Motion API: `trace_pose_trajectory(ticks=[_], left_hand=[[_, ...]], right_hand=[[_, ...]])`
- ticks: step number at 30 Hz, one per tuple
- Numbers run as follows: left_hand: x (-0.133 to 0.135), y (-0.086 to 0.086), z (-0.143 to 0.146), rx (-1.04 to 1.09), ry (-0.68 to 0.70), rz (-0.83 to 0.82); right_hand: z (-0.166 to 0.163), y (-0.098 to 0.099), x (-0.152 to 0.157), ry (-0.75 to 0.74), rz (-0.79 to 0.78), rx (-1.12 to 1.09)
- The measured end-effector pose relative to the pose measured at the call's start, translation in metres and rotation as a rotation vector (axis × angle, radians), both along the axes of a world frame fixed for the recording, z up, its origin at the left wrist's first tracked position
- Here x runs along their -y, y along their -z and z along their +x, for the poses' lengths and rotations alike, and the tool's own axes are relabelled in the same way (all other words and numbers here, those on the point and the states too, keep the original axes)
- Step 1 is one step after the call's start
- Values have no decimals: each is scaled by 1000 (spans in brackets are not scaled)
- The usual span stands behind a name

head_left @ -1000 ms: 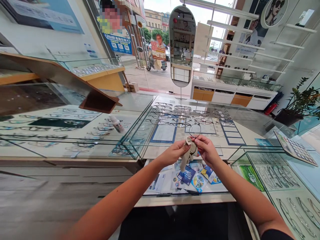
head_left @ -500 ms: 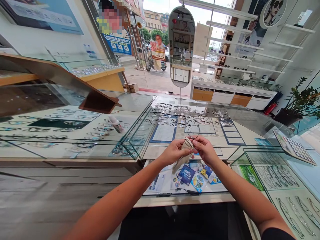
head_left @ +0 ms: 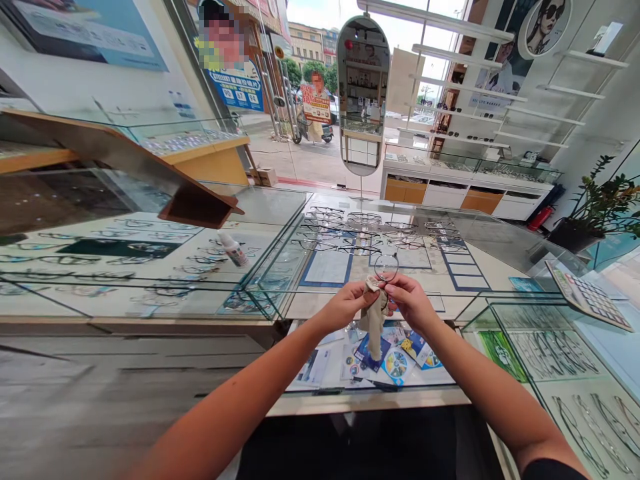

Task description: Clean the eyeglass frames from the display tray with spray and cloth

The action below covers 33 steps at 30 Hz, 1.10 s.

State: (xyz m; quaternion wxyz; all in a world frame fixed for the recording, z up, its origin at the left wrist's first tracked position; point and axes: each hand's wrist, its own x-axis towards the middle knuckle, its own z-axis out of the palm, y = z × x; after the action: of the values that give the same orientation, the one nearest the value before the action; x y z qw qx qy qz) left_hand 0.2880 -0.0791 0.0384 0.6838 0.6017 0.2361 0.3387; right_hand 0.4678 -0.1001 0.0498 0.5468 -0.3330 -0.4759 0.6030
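Both my hands meet above the glass display counter (head_left: 280, 280). My left hand (head_left: 346, 307) pinches a beige cleaning cloth (head_left: 373, 320) whose tail hangs down. My right hand (head_left: 411, 302) is closed on a pair of thin-rimmed glasses (head_left: 386, 267); one round lens stands up above my fingers. The cloth is pressed against the glasses between my thumbs. Rows of spectacle frames (head_left: 350, 233) lie in the case beyond my hands.
A small spray bottle (head_left: 233, 248) lies on the glass to the left. Leaflets (head_left: 380, 353) lie on the shelf below my hands. A calculator (head_left: 590, 297) sits at the right. An oval mirror (head_left: 363, 93) stands behind the counter, and a potted plant (head_left: 597, 207) is at the far right.
My hands stayed in place while working the cloth over the glasses. The cloth's tail swung from bunched sideways to hanging straight down.
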Motion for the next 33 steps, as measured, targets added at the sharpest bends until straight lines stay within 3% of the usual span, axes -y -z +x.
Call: trace_pose_trajectory(ticks=[10,22,27,33], left_hand=[[1,-1,-4,-1,22,30],[3,4,3,23,-102,-62],[1,9,3,57,-79,-79],[-1,6,1,-3,6,45]], right_hand=[[0,-5,2,-16,-130,-67],[0,0,1,-76,-12,-24],[0,1,-1,-92,-5,-27],[1,2,-1,-98,-49,-56]])
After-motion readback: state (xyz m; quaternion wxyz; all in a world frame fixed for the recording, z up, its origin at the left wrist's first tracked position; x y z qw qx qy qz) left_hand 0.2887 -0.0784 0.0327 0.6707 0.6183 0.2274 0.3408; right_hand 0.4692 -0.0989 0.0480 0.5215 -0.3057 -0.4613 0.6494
